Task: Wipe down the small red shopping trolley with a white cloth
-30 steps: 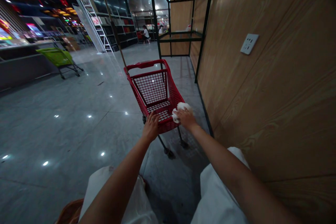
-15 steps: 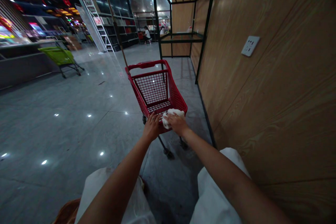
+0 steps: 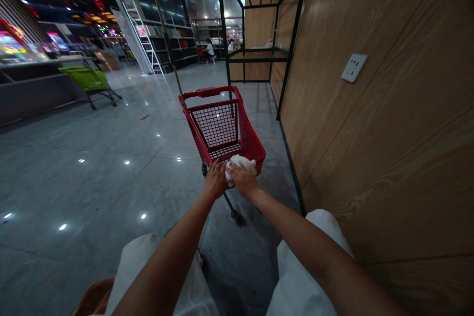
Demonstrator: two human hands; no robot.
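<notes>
In front of my knees stands a small red shopping cart [image 3: 217, 121] with mesh sides and a handle at its far end. My left hand [image 3: 215, 181] holds the cart's near rim, its fingers curled over the edge. Right beside it, my right hand [image 3: 242, 181] presses a bunched white cloth [image 3: 245, 162] against the same rim. The cloth hides part of the edge, and the undersides of my fingers do not show. The cart's basket holds nothing that I can see.
Close on the right runs a wood-panelled wall [image 3: 388, 133] with a socket plate [image 3: 354, 67]. A black metal rack frame [image 3: 258, 59] rises behind the cart. Further left are a green cart [image 3: 87, 79], a ladder [image 3: 150, 49] and a crouching person [image 3: 210, 49].
My right hand has slid the cloth left along the cart's rim, closer to my left hand. My left hand keeps its place, and the view has shifted slightly.
</notes>
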